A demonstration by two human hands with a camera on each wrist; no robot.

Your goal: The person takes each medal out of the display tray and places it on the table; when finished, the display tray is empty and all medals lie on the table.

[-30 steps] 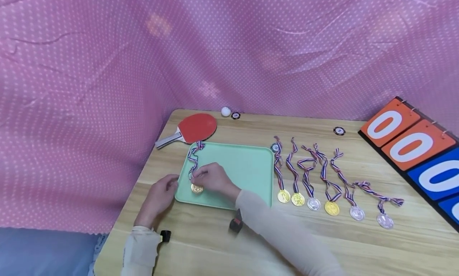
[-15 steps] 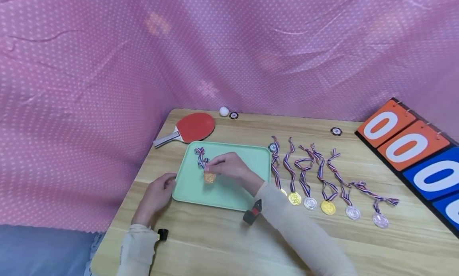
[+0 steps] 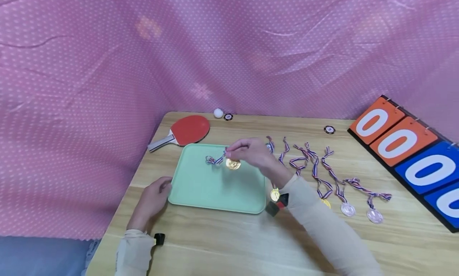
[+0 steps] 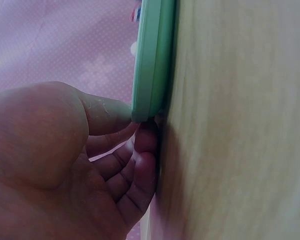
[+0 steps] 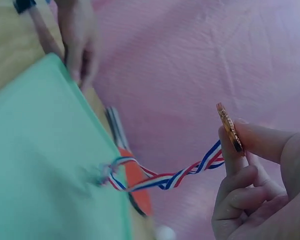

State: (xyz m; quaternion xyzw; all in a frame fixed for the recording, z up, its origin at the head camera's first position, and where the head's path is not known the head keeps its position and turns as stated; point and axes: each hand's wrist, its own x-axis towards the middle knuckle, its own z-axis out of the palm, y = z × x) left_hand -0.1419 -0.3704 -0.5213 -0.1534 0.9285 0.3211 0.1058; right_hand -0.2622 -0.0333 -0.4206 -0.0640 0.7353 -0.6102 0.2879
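In the head view my right hand (image 3: 252,152) pinches a gold-coloured medal (image 3: 233,164) over the far right part of a light green tray (image 3: 211,188). Its striped ribbon (image 3: 215,160) trails left from the fingers. The right wrist view shows the medal (image 5: 229,127) edge-on between thumb and fingers, with the twisted red, white and blue ribbon (image 5: 165,181) hanging to the tray (image 5: 35,130). My left hand (image 3: 152,200) is at the tray's left edge. In the left wrist view its thumb presses the rim of the tray (image 4: 152,60), with curled fingers against the underside.
Several ribboned medals lie in a row right of the tray, including a silver one (image 3: 348,209); my right arm hides some. A red table tennis bat (image 3: 191,129), a white ball (image 3: 218,113) and poker chips (image 3: 329,129) lie farther back. A flip scoreboard (image 3: 392,142) stands at right.
My right hand has lifted the medal from the tray's left side and carried it right and away from me, ribbon dragging behind. My left hand stays at the tray's edge.
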